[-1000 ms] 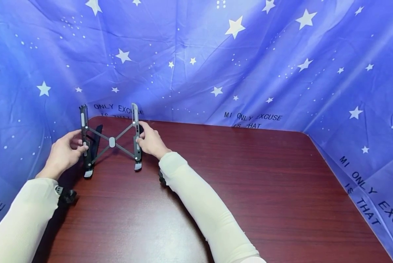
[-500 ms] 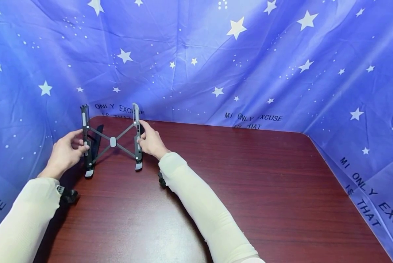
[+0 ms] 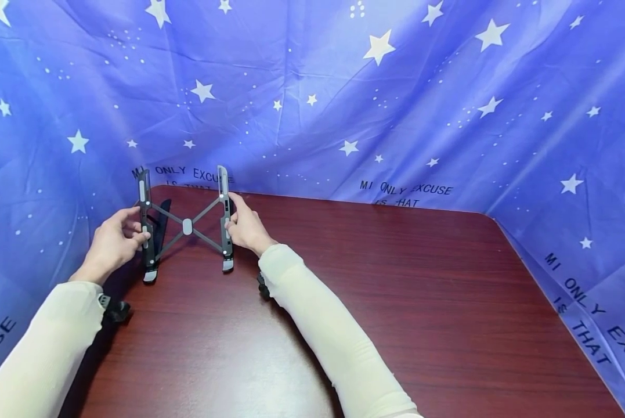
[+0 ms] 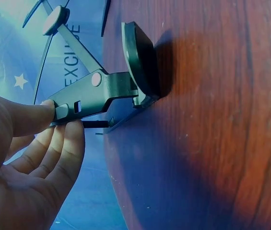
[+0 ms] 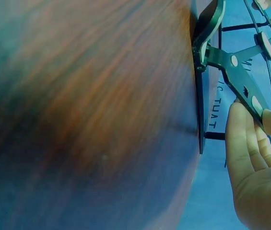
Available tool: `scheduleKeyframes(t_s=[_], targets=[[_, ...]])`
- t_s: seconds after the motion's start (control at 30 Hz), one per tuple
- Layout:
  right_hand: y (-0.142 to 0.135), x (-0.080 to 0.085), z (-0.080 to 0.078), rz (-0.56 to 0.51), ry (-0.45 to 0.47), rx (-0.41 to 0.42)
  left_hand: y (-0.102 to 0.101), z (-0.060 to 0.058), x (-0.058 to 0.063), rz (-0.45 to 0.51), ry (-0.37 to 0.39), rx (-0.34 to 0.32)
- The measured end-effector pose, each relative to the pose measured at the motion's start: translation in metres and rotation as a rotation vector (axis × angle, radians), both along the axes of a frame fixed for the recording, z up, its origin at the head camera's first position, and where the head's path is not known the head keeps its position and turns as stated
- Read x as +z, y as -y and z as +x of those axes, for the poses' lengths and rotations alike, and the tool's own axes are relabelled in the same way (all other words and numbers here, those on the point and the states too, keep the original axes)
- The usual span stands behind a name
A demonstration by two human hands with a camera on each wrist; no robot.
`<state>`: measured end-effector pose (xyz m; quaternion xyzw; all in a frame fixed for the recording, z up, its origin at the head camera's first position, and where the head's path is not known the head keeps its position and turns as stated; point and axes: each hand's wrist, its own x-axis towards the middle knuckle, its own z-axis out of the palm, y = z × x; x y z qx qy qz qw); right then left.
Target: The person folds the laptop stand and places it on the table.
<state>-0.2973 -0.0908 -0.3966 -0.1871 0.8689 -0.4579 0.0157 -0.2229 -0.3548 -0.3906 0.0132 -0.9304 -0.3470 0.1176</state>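
A dark folding laptop stand (image 3: 187,226) stands unfolded at the table's far left, its two side arms joined by crossed bars with a grey oval hub. My left hand (image 3: 115,241) pinches the left side arm (image 4: 85,96) between thumb and fingertips. On the opposite side, my right hand (image 3: 249,227) pinches the right side arm (image 5: 245,86), thumb on the near face and fingers behind. Grey-padded lips point forward at the lower ends of both arms. In both wrist views the base of the stand touches the tabletop.
The reddish-brown wooden table (image 3: 396,302) stretches to the right and toward the front. A blue curtain (image 3: 312,133) with white stars and black lettering hangs behind it and along both sides. Black wrist cameras (image 3: 115,310) sit beneath the sleeves.
The whole head view has shifted slightly, so everything appears a little further right. Both hands keep the same hold on the laptop stand, and its shape looks unchanged.
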Motion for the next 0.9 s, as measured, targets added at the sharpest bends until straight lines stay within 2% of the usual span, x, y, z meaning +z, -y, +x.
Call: scheduleKeyframes(t_s=[0.13,0.37,0.5,0.67,0.9], targets=[[-0.002,-0.001,0.002,-0.005,0.016,0.0,-0.002,0.001,0.0,0.012,0.016,0.002],[-0.008,-0.001,0.004,-0.032,0.012,-0.009,-0.008,0.0,0.0,0.006,-0.008,-0.005],[-0.012,0.001,0.004,-0.074,0.045,-0.006,-0.011,0.0,0.002,0.02,0.003,-0.01],[-0.018,0.002,0.004,-0.107,0.07,-0.023,-0.017,0.0,0.003,0.03,-0.027,-0.009],[-0.027,-0.001,0.003,-0.124,0.084,-0.04,-0.025,-0.001,-0.002,0.071,-0.02,-0.012]])
